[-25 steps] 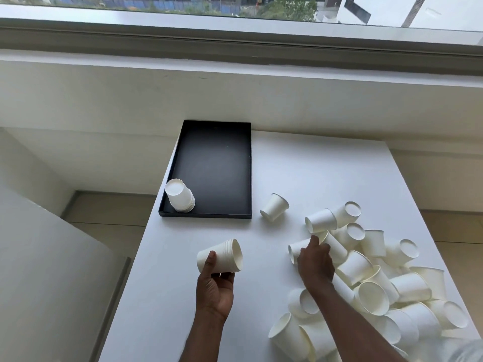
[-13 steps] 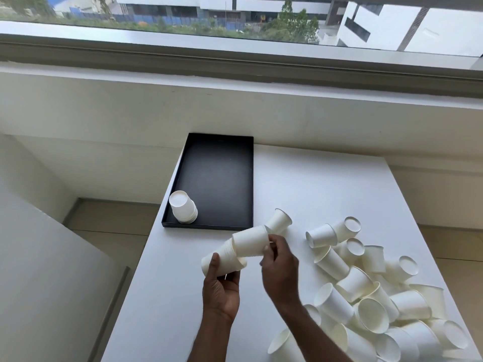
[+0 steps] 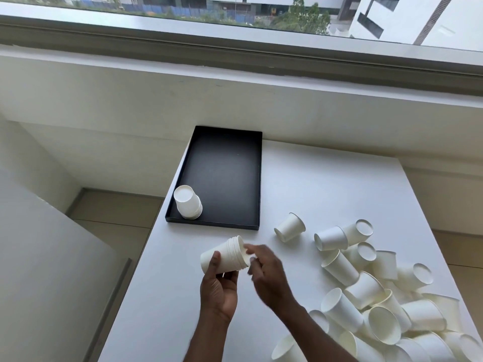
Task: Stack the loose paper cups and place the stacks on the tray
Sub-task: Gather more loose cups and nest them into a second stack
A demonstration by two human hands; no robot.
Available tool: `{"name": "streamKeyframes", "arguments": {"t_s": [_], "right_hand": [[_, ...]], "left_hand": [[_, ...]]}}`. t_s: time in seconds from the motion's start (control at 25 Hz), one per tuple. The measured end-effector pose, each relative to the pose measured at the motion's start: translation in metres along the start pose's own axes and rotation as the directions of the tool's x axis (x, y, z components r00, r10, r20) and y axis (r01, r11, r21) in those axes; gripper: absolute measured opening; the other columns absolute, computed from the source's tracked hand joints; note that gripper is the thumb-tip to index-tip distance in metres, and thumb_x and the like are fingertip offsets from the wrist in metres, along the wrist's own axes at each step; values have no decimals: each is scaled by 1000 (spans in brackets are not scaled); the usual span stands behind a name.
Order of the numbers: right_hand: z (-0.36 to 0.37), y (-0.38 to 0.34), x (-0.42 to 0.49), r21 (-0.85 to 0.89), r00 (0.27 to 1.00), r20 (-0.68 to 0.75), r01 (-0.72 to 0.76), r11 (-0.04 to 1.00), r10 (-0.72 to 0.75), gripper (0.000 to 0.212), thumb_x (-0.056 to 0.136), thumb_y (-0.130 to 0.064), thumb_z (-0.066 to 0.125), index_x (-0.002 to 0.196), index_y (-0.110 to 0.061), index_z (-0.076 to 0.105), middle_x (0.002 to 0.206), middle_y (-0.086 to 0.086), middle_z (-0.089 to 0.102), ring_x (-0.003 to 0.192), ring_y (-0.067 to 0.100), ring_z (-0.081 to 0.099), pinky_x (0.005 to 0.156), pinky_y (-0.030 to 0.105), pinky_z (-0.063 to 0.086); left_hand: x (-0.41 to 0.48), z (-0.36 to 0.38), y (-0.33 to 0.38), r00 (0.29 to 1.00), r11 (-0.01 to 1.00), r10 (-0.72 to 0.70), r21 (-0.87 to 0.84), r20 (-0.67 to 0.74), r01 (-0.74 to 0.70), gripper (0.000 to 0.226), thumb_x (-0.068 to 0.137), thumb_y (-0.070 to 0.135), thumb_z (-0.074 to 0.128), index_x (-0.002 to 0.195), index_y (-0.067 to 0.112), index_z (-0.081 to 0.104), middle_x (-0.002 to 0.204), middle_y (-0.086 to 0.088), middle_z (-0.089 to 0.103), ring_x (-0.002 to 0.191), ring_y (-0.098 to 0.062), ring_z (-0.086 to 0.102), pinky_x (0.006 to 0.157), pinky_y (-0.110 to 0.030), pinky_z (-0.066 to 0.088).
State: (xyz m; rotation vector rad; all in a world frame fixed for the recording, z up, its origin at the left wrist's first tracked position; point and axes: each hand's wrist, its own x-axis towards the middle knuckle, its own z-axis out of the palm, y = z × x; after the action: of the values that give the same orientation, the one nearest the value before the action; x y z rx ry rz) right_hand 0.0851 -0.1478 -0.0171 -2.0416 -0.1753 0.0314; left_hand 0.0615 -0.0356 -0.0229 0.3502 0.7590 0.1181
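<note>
My left hand (image 3: 218, 291) grips a short stack of white paper cups (image 3: 225, 256), held on its side with the rims pointing right. My right hand (image 3: 266, 270) is blurred, right beside the stack's open end, fingers apart with nothing in them. A black tray (image 3: 230, 165) lies at the table's far left; one upside-down stack of cups (image 3: 187, 202) stands in its near left corner. A heap of several loose white cups (image 3: 371, 296) covers the table's right side. One single cup (image 3: 290, 227) lies apart between tray and heap.
The white table (image 3: 326, 184) ends close on the left, with floor below. A white wall ledge and a window run behind it. A white panel (image 3: 39, 270) stands to the left of the table.
My right hand took a cup from the heap, brought it left and pushed it into the stack in my left hand. That cup now sits nested, and the right hand's fingers have come off it.
</note>
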Motion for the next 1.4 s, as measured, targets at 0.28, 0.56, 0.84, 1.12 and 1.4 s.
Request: {"name": "streamKeyframes", "arguments": {"t_s": [0.28, 0.56, 0.84, 1.12, 1.4], "right_hand": [[-59, 72, 112, -488, 888, -256, -460, 742, 382, 51, 92, -15, 52, 139, -4, 35, 131, 24, 45, 108, 43, 55, 88, 43, 44], [-54, 26, 65, 4, 870, -351, -367, 930, 345, 17, 87, -14, 47, 92, -16, 63, 73, 8, 68, 67, 24, 65, 63, 44, 55], [-3, -36, -22, 6, 994, -54, -94, 996, 94, 21, 93, -11, 42, 99, -19, 60, 79, -5, 63, 71, 11, 61, 62, 31, 52], [-30, -38, -50, 150, 939, -94, -314, 937, 330, 100, 59, -51, 73, 144, -31, 24, 138, -22, 32, 115, 2, 47, 91, 14, 39], [-106, -13, -53, 277, 891, -324, -232, 932, 318, 63, 59, -38, 79, 114, -22, 52, 101, -3, 67, 94, 17, 65, 79, 32, 54]], "left_hand": [[18, -17, 12, 1000, 1000, 30, -8, -9, -30, 34, 79, 12, 69, 111, 9, 58, 112, -12, 64, 102, -27, 62, 103, -43, 44], [8, -7, 13, 998, 999, 37, 13, -57, -36, 45, 71, 14, 72, 113, 8, 57, 114, -13, 64, 100, -27, 63, 96, -41, 50], [-6, 7, -5, 996, 997, -46, 66, 72, 41, 76, 64, 30, 84, 126, 0, 54, 106, -18, 67, 101, -31, 64, 92, -41, 54], [-40, 15, -28, 930, 952, -302, 14, 209, 306, 64, 83, 44, 69, 129, 2, 56, 128, -20, 60, 120, -32, 58, 93, -44, 53], [-64, 19, -88, 921, 624, -380, 711, -88, 325, 81, 81, 77, 46, 107, 1, 62, 98, -18, 71, 76, -28, 69, 68, -34, 56]]}}
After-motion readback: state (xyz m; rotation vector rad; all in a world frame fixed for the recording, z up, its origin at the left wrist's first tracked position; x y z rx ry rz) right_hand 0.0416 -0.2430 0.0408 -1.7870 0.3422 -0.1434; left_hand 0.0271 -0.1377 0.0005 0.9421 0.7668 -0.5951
